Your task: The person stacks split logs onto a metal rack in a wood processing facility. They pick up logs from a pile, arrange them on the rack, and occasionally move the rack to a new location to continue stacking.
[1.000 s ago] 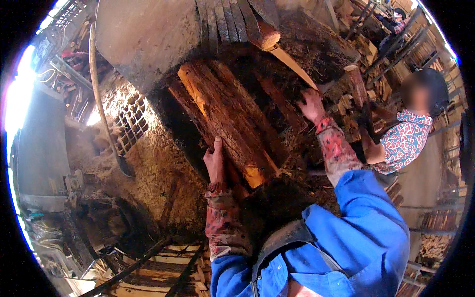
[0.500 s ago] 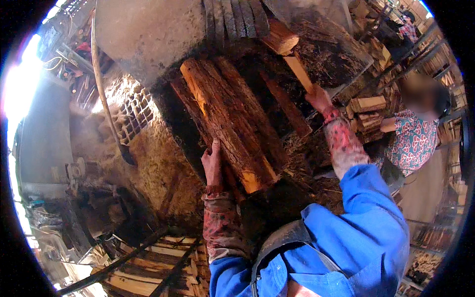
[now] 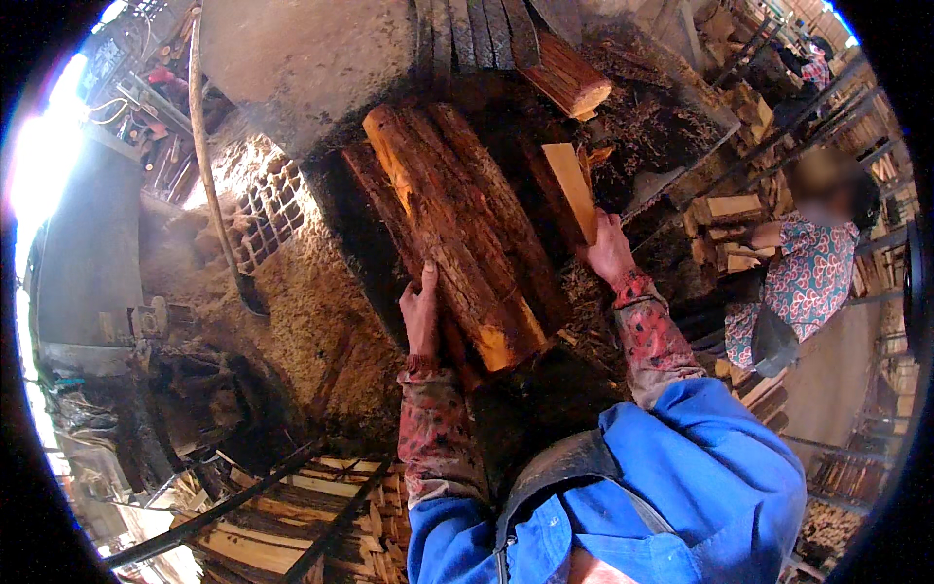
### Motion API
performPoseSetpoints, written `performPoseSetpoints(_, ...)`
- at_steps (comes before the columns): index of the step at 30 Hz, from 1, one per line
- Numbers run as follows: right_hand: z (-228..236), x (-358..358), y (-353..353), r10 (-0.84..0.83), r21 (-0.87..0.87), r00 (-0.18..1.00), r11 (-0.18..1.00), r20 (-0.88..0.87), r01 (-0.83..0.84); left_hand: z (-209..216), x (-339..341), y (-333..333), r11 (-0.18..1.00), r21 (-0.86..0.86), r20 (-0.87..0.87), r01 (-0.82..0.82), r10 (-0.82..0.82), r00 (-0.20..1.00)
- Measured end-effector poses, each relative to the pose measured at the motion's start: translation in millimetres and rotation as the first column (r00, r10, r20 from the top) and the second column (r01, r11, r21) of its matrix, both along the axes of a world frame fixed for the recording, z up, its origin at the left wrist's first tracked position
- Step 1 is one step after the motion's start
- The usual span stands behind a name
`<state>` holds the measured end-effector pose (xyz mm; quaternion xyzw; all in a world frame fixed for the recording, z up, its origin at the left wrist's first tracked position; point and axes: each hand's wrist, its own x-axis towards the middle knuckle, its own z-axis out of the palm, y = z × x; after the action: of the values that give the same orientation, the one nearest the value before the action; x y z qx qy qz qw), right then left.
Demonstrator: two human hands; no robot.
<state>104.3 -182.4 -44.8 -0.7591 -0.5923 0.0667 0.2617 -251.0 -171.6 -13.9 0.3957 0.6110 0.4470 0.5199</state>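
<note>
A long bark-covered piece of log [image 3: 467, 234] lies lengthwise in front of me, with more bark-covered pieces close alongside. My left hand [image 3: 420, 316] grips its left side near the close end, thumb on the bark and the other fingers partly hidden. Right of it, my right hand [image 3: 610, 251] holds a narrow, pale wood slat [image 3: 569, 188] by its near end. The slat slants away from me, over a darker strip of wood. Beyond the slat, a short round log [image 3: 569, 80] lies with its cut end toward me, apart from the slat.
Dark overlapping strips [image 3: 477, 37] hang at the far edge beside the short log. A long-handled shovel [image 3: 206, 146] leans at left near a sawdust-covered grate [image 3: 270, 216]. Split wood [image 3: 258, 530] lies stacked at lower left. A person in a patterned top [image 3: 809, 268] is at right, near more wood.
My right hand has come nearer and slightly left, drawing the slat away from the short log's cut end. My left hand stays on the bark-covered log. The person at right has shifted slightly.
</note>
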Motion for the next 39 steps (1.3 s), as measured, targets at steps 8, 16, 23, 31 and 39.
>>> performPoseSetpoints(8,42.6,-9.5,5.0,0.181,0.229,0.857,0.971,-0.482,-0.076,-8.4,16.3,27.6,0.998,-0.042,-0.107,-0.05,0.045,0.993)
performPoseSetpoints(16,114.6,-85.2,120.4,0.325,0.211,0.815,0.944,-0.48,-0.252,36.5,36.0,57.0,0.995,0.057,0.024,-0.087,0.086,0.996)
performPoseSetpoints(23,102.5,-115.6,204.2,0.419,0.128,0.876,0.908,-0.239,-0.399,27.1,30.7,91.6,0.997,0.014,0.058,-0.078,0.077,0.995)
performPoseSetpoints(31,105.9,-125.0,199.7,0.524,0.313,0.842,0.827,-0.127,-0.467,48.1,24.1,91.3,0.997,0.029,0.048,-0.069,0.067,0.997)
performPoseSetpoints(39,130.0,-133.7,195.9,0.52,0.303,0.844,0.832,-0.13,-0.466,34.0,20.5,82.2,0.997,0.044,0.042,-0.062,0.06,0.997)
